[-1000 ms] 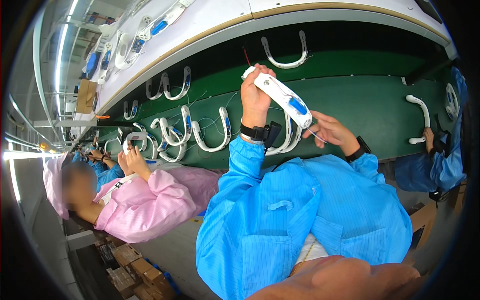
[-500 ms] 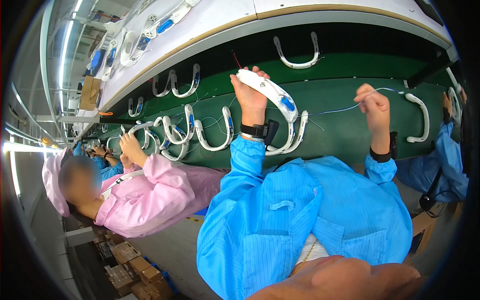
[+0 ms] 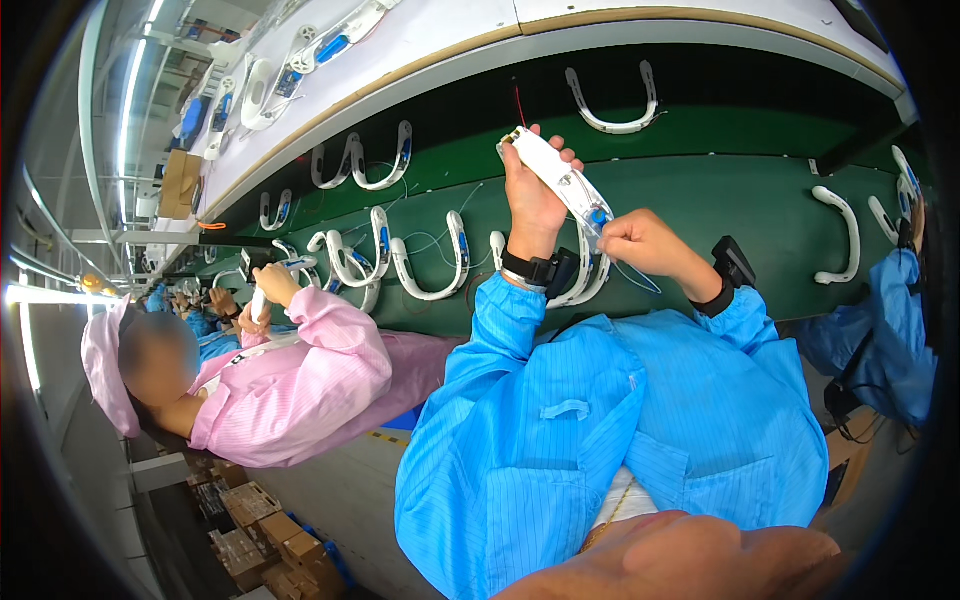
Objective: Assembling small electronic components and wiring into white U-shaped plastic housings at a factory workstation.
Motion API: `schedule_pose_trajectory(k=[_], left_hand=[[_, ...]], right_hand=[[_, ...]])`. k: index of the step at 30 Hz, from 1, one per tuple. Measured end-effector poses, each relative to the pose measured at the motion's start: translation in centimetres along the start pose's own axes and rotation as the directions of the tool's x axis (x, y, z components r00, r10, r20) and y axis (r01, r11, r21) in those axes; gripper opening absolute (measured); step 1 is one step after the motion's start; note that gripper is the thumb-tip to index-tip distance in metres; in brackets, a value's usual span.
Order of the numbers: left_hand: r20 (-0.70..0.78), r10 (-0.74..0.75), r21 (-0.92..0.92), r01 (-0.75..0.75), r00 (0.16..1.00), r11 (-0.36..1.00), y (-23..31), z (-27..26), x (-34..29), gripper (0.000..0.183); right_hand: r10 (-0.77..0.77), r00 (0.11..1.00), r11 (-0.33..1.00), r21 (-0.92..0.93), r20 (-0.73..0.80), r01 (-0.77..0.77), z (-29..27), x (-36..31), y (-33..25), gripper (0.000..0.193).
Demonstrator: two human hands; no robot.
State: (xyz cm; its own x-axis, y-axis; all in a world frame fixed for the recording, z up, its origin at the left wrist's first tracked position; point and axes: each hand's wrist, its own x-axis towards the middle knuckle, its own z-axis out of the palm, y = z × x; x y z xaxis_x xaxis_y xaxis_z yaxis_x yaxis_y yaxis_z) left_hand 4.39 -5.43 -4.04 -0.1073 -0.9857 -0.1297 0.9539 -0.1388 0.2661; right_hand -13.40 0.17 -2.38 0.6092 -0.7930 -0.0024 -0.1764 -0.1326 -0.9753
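Observation:
My left hand [image 3: 538, 205] is closed around a white curved housing [image 3: 556, 168], held tilted above the green work surface. A blue part [image 3: 597, 216] sits in the housing near its lower end. From its upper end a thin red wire [image 3: 518, 100] sticks out. My right hand [image 3: 650, 243] is at the lower end, its fingers curled in beside the blue part; they hide what they pinch. Below that hand hangs a thin blue-and-white wire [image 3: 640, 282]. Just behind the held piece, a U-shaped white housing [image 3: 578, 292] lies on the surface, partly covered.
Several U-shaped white housings lie along the green work surface [image 3: 740, 200], including one at the right [image 3: 842, 235]. A raised white shelf [image 3: 440, 60] runs along the far side. A co-worker in pink [image 3: 300, 385] works at my left; another blue sleeve [image 3: 885, 335] shows at right.
My right hand has moved left from out over the surface, where it held the wire stretched, to the housing's lower end. My left hand and the housing have shifted slightly right.

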Motion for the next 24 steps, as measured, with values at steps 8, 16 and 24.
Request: schedule_pose_trajectory(k=[8, 16, 24], left_hand=[[0.020, -0.048, 0.090, 0.046, 0.999, 0.995, -0.6, 0.2, -0.4, 0.053], [0.043, -0.045, 0.147, 0.039, 0.998, 0.988, -0.8, 0.2, -0.6, 0.053], [0.037, -0.053, 0.204, 0.045, 0.998, 0.978, -1.0, 0.3, -0.5, 0.052]], right_hand=[[0.225, 0.968, 0.962, 0.130, 0.114, -0.239, -0.7, 0.2, 0.2, 0.028], [0.290, 0.945, 0.926, 0.205, 0.148, -0.316, -1.2, 0.3, 0.7, 0.028], [0.314, 0.933, 0.884, 0.303, 0.175, -0.354, -1.8, 0.5, 0.8, 0.027]])
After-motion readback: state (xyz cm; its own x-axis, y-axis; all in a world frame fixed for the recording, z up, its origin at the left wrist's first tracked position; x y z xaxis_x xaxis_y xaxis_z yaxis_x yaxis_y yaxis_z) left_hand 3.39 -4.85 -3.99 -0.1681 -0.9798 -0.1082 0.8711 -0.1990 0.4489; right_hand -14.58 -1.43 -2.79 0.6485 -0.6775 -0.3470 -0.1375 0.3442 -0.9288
